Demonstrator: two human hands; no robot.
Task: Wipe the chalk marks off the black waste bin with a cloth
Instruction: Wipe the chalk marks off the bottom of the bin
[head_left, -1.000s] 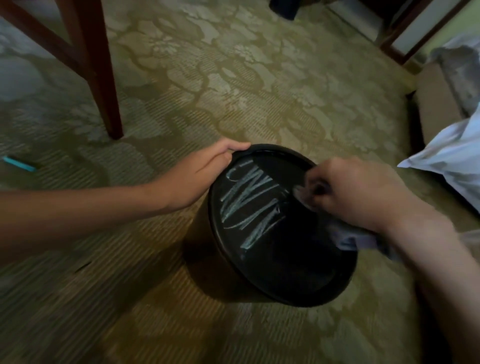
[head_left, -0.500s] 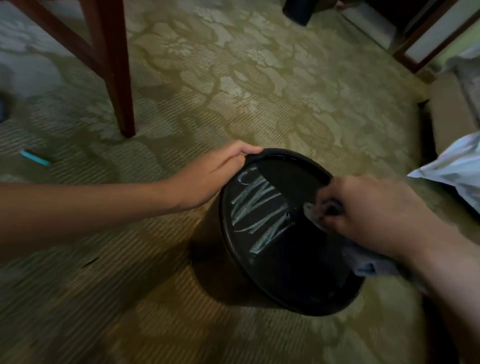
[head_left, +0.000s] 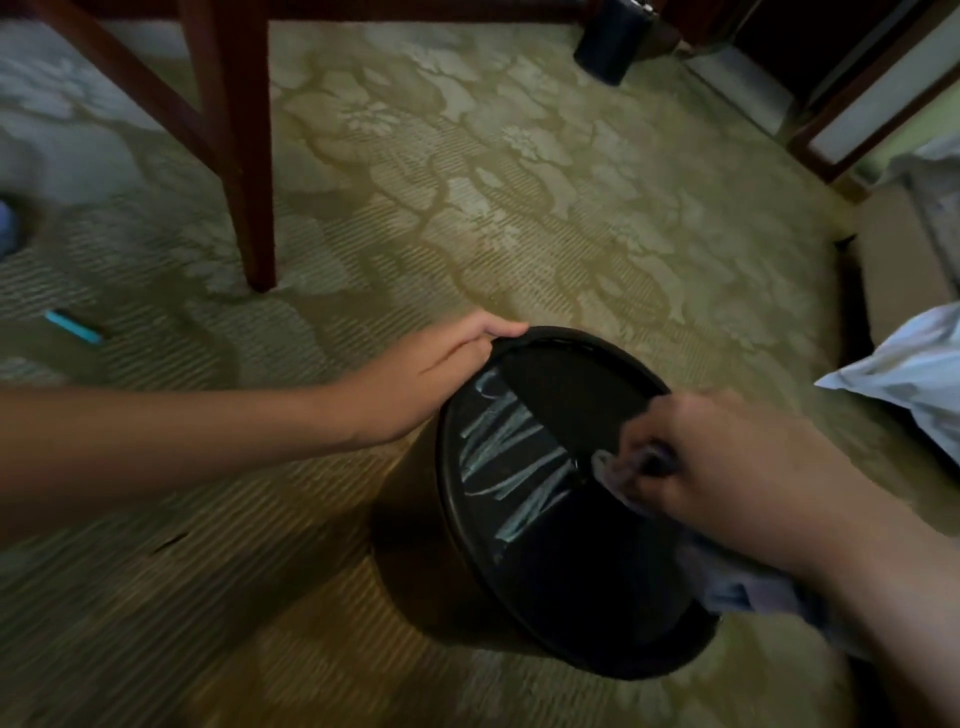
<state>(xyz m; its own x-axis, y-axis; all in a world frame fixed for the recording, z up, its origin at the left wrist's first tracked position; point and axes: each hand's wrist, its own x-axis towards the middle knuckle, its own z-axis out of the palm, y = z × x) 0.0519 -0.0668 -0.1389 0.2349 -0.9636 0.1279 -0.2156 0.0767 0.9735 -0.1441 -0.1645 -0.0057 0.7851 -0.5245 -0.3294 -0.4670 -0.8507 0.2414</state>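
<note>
Since the frame 1 second ago, we note that the right hand (head_left: 727, 467) has drawn back slightly toward the near right side of the lid, and the camera has tilted so more carpet shows above the bin.

Head view, the only 1 supplied: we observe the round black plastic waste bin (head_left: 545, 587) standing on the green and beige patterned carpet (head_left: 519, 182), tilted toward the camera, in the lower centre of the frame. Pale blue-white chalk marks (head_left: 511, 462) run in zigzag strokes across the left half of its lid. The left hand (head_left: 436, 374) grips the far left rim, fingers curled over the edge and closed on it. The right hand is clenched around a crumpled pale grey cloth (head_left: 618, 473), which touches the lid just right of the chalk marks; more cloth trails out below the wrist. A dark red wooden chair leg (head_left: 249, 182) stands on the carpet well behind the bin. A small turquoise stick (head_left: 72, 326) lies at the far left.
</note>
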